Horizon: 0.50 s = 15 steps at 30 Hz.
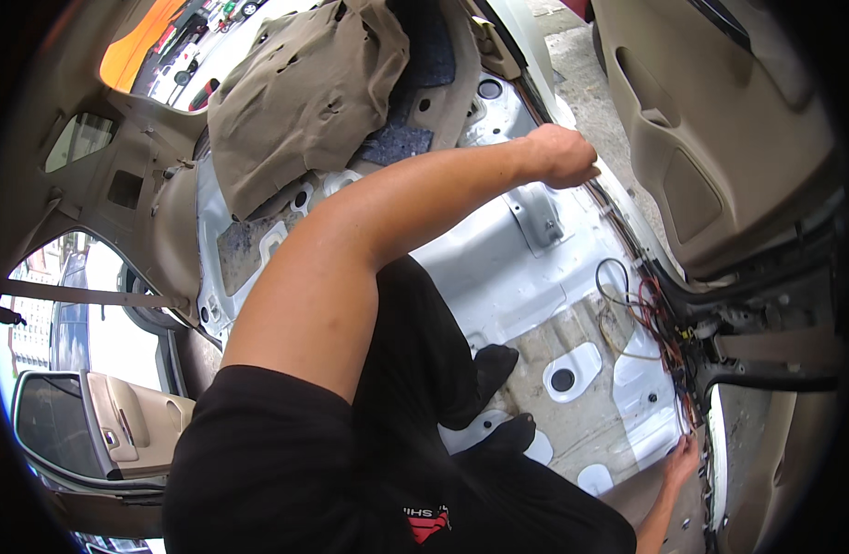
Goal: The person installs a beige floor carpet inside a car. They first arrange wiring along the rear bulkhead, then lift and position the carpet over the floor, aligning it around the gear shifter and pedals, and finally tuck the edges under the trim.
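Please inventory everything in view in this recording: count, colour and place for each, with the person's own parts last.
Carpet: one, beige, bunched up at upper middle
Floor pan: one, white and grey metal, across the middle
Wiring: one run of several strands, red, black and yellowish, along the floor's right edge
Door panels: at least two, beige, upper right and lower left
Strap: at least one, brown, left side
Vehicles outside: several, exact count unclear, mixed colours, upper left
Clothing: shirt and trousers, black, lower middle
Feet: two, black-covered, on the floor pan
Left hand: one, bare, curled, upper right
Right hand: one, bare, lower right, at the wiring
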{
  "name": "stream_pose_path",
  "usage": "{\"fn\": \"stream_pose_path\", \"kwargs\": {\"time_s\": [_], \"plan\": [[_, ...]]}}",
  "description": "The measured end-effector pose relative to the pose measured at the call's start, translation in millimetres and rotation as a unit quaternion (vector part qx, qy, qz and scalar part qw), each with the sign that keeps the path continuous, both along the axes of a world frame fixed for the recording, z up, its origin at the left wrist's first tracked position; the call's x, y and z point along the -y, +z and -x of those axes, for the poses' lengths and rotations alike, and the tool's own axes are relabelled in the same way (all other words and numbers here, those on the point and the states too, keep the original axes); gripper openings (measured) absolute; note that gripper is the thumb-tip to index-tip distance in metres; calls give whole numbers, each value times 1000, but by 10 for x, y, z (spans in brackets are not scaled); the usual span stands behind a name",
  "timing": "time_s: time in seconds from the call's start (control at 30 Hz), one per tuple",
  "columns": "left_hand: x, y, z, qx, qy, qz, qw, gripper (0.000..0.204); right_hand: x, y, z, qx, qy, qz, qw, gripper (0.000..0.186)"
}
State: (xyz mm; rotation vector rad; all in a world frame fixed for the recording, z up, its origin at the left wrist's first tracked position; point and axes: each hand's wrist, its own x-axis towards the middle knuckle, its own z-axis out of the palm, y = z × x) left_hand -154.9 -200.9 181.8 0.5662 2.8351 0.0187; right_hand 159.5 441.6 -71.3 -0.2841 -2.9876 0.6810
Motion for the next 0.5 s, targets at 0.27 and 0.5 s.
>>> {"fn": "stream_pose_path", "kwargs": {"time_s": [0.27,0.5], "plan": [[2115,470,799,-518,156,148,828,46,68,939,-87,250,-11,-32,968,47],[2932,780,1217,-279,272,186,902,80,480,1864,-308,436,-13,159,886,31]]}}
